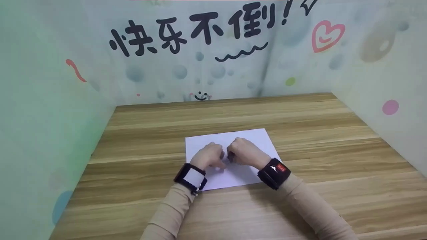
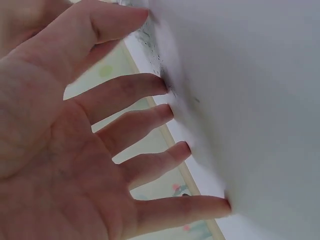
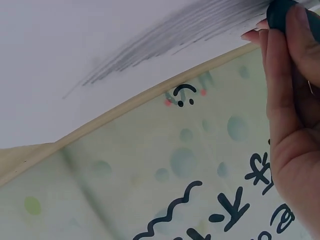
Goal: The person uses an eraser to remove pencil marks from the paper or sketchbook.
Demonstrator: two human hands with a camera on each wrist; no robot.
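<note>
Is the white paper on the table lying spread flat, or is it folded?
Spread flat. The paper lies as one sheet on the wooden table, with no fold visible; left hand fingertips press it down.

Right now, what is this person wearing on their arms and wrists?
Both arms are in long beige sleeves. The left wrist carries a black band with a white rectangular face; the right wrist carries a black band with a small red and white marking. The hands are bare.

The head camera looks forward and down from above at the white paper sheet (image 1: 230,156) on the wooden table (image 1: 300,133). Each wrist camera sits very close, apparently upturned. All three views share the sheet (image 2: 260,100) (image 3: 75,45).
</note>
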